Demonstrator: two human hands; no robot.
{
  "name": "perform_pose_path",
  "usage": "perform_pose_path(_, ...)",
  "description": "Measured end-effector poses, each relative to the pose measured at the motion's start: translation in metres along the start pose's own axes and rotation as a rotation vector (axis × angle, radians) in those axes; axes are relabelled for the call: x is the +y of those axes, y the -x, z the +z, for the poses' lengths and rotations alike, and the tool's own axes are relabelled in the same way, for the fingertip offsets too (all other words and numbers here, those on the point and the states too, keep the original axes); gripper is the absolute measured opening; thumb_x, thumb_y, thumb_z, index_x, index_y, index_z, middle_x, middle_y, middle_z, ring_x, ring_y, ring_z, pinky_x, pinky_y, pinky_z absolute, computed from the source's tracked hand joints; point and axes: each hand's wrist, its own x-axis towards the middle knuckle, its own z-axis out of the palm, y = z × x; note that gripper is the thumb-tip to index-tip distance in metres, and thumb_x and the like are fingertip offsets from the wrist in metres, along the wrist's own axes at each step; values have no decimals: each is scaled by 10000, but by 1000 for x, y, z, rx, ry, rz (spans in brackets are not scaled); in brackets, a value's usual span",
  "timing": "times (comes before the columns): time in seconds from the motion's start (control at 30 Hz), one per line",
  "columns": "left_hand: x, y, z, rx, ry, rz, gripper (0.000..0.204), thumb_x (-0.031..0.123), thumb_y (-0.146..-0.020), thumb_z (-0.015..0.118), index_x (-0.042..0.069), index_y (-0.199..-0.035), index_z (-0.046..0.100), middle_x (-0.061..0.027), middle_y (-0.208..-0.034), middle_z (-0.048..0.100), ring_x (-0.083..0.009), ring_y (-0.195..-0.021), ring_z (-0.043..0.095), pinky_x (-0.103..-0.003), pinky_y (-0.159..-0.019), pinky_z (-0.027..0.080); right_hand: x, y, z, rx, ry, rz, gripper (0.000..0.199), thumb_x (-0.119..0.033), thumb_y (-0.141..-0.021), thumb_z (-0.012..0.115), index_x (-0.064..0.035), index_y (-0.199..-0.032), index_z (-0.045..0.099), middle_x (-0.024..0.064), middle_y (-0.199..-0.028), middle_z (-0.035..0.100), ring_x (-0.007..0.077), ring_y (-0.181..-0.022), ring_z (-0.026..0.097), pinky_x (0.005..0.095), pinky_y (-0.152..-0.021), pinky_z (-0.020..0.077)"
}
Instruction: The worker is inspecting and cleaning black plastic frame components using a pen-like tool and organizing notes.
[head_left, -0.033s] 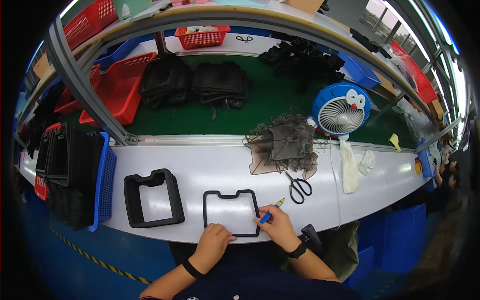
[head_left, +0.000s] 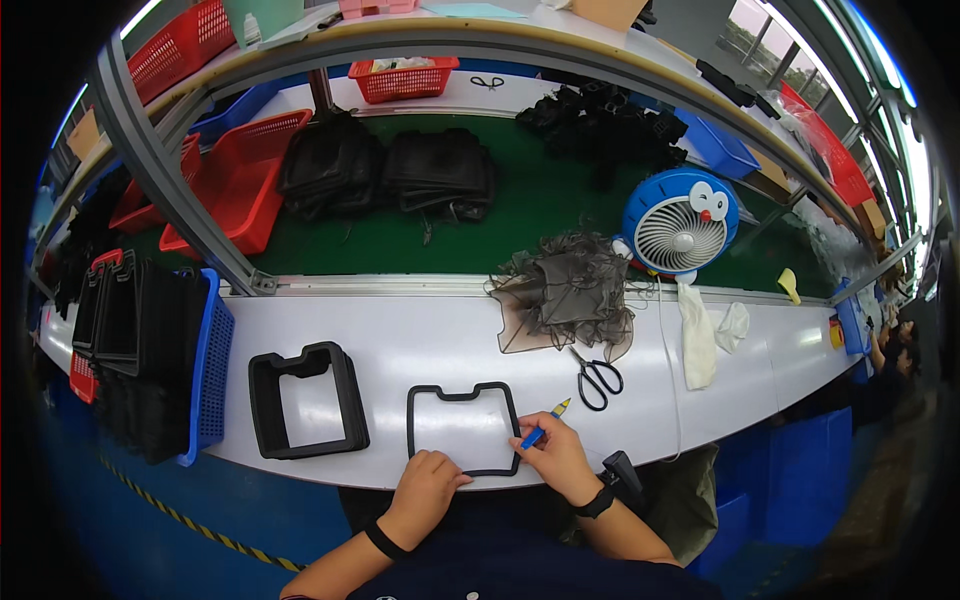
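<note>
Here right hand (head_left: 553, 457) grips blue pen (head_left: 541, 428).

On a white worktop (head_left: 400, 345), a left hand (head_left: 428, 487) steadies a thin black rectangular frame (head_left: 462, 429) while the right hand (head_left: 556, 456) holds a blue-and-yellow pen (head_left: 544, 426) against its edge.
</note>
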Motion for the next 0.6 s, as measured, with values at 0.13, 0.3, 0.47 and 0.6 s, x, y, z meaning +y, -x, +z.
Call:
perform_pose_path(0.13, 3, -3, -8, -3, -139, 46, 234, 210, -791, 783, 61, -769, 604, -83, -772, 554, -286, -772, 548, -382, -723, 456, 5, -4, -5, -11, -31, 18, 295, -61, -878, 758, 10, -1122, 608, -3, -871, 582, 57, -737, 601, 206, -632, 536)
perform_pose_path(0.3, 5, 7, -29, 104, 162, -127, 45, 45, -854, 705, 40, -866, 661, -111, -809, 636, -296, -677, 616, -379, -647, 498, -1, -2, -8, -12, -12, 15, 296, -71, -869, 771, 4, -1111, 618, 0, -890, 598, 61, -759, 594, 203, -656, 518)
perform_pose_path(0.47, 25, 10, -44, 254, 331, -157, 293, -117, -844, 576, 65, -1014, 730, -121, -871, 642, -266, -778, 655, -336, -761, 537, 1, -4, -5, -35, -131, 52, 313, -147, -863, 788, -8, -1100, 639, 24, -891, 636, 89, -780, 602, 232, -719, 505)
perform_pose_path(0.6, -3, 29, -36, 127, 285, -195, 297, -107, -843, 583, 34, -1083, 687, -132, -1094, 600, -274, -913, 640, -305, -778, 532, -29, 1, -10, -79, -190, 48, 298, -79, -859, 787, -10, -1106, 634, 5, -902, 617, 66, -791, 579, 211, -719, 489)
